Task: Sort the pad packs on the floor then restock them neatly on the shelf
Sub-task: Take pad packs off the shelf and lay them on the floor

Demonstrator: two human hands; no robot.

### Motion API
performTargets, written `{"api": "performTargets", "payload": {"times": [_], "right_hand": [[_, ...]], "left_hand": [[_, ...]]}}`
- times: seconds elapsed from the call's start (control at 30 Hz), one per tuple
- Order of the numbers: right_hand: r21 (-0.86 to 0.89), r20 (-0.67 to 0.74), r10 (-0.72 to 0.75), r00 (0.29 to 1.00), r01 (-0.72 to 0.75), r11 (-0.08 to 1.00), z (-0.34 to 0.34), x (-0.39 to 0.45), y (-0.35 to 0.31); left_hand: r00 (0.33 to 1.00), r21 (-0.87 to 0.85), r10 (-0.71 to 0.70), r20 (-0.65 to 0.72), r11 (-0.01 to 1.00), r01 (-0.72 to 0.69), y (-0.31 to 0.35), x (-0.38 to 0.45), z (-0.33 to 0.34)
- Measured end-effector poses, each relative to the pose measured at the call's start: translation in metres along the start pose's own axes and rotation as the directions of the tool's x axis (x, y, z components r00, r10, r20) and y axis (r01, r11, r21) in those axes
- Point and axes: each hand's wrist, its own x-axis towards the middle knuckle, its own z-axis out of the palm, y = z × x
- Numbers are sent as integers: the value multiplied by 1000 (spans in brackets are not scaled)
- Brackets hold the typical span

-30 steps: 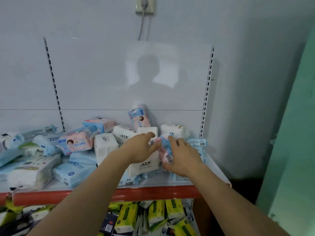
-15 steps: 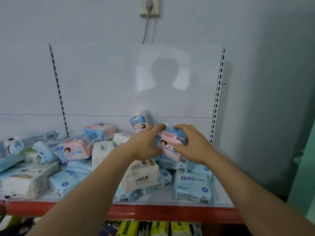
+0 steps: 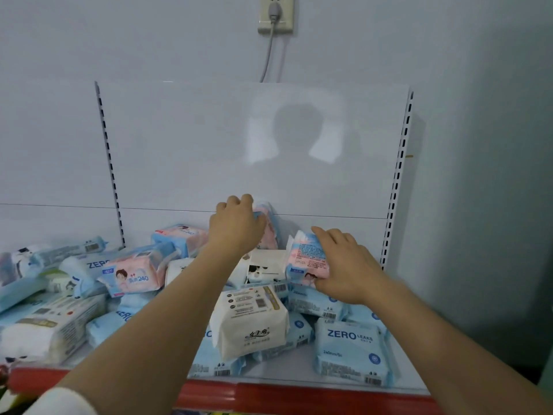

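The person is standing at the shelf (image 3: 299, 387) with both arms reaching in over its red front edge. The left hand (image 3: 236, 226) is curling its fingers round a pink and blue pad pack (image 3: 269, 224) that is standing on end against the white back panel (image 3: 239, 151). The right hand (image 3: 348, 266) is gripping a second pink and blue pack (image 3: 305, 257), thumb underneath and fingers laid over the top, holding it tilted just above the pile at the right side of the shelf.

Below and between the arms a cream pad pack (image 3: 250, 322) is lying on top of several light blue packs. A blue pack marked ZERO LEAKS (image 3: 351, 348) is lying flat near the front right corner, apart from the rest. To the left, another pink pack marked 240 (image 3: 134, 277) is resting on a jumble of blue and white packs, which is spreading off toward the left edge of the view.

On the wall above, a plug is sitting in a socket (image 3: 275, 15), its cable running down behind the panel.
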Motion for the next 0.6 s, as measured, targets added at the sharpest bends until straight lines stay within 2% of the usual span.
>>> {"api": "performTargets", "payload": {"times": [0.1, 0.23, 0.4, 0.5, 0.53, 0.6], "right_hand": [[-63, -39, -25, 999, 22, 998, 3, -1, 2], [-66, -66, -32, 997, 28, 997, 5, 0, 6], [-63, -62, -65, 996, 61, 996, 7, -2, 8], [-47, -78, -57, 995, 54, 997, 2, 1, 9], [-40, -93, -49, 994, 46, 998, -2, 4, 9], [-9, -138, -28, 990, 27, 1000, -10, 11, 7]], "left_hand": [[981, 69, -136, 136, 989, 127, 0, 18, 17], [944, -58, -223, 245, 968, 243, -1, 39, 39], [940, -143, -257, 225, 945, 293, -7, 49, 45], [946, -323, -262, 191, 893, 313, -14, 47, 31], [947, -418, -264, 186, 851, 319, -17, 46, 23], [944, -634, -248, 218, 699, 331, -22, 42, 3]]}}
